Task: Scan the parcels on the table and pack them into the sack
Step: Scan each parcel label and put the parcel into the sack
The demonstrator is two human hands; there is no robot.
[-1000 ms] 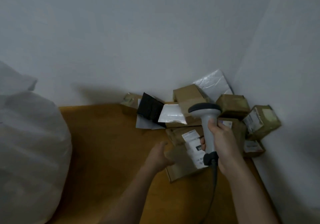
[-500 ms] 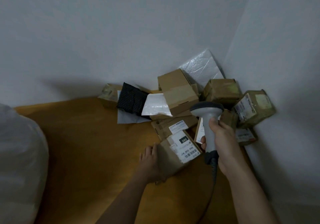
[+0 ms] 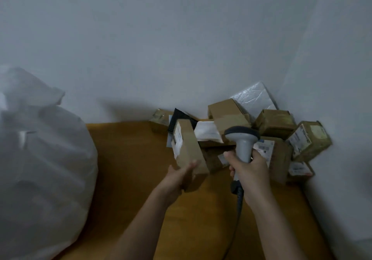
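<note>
My left hand grips a brown cardboard parcel by its lower end and holds it tilted up above the table, its white label facing left. My right hand is closed around the handle of a grey barcode scanner, whose dark cable hangs down toward me. A pile of parcels fills the far right corner: several brown boxes, a white padded mailer and a black packet. The big white sack bulges at the left.
The wooden table runs between the sack and the pile. Grey walls close the back and the right side. A small box sits against the back wall left of the pile.
My left hand has lifted the labelled box off the table and turned it upright, moving it left. The view has swung left, bringing more of the sack in. The scanner stays held.
</note>
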